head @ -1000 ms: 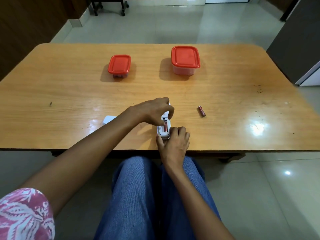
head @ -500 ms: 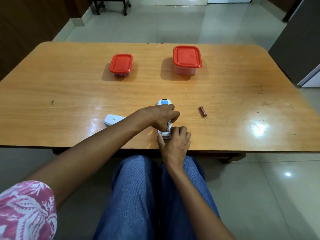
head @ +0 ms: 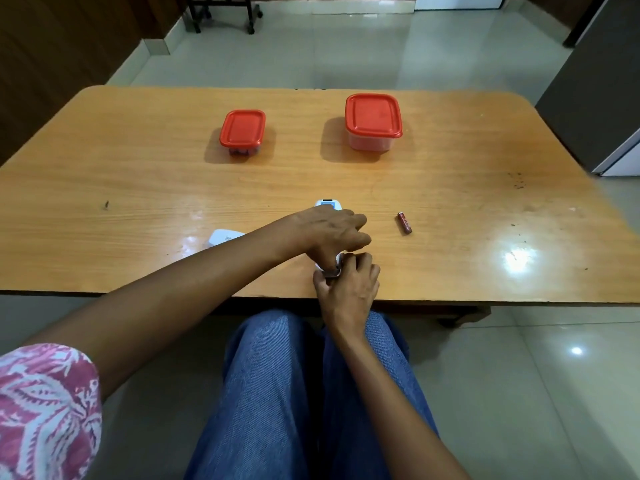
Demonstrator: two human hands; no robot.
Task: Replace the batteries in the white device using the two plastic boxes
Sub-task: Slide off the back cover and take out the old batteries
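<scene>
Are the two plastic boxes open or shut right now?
Shut. The smaller box and the larger box each have their red lid seated flat on top, untouched.

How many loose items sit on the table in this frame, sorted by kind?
Red-lidded plastic boxes: 2, the smaller box and the larger box
White device, under both hands: 1
White battery cover, partly hidden by the forearm: 1
Loose red battery: 1
Total: 5
</scene>
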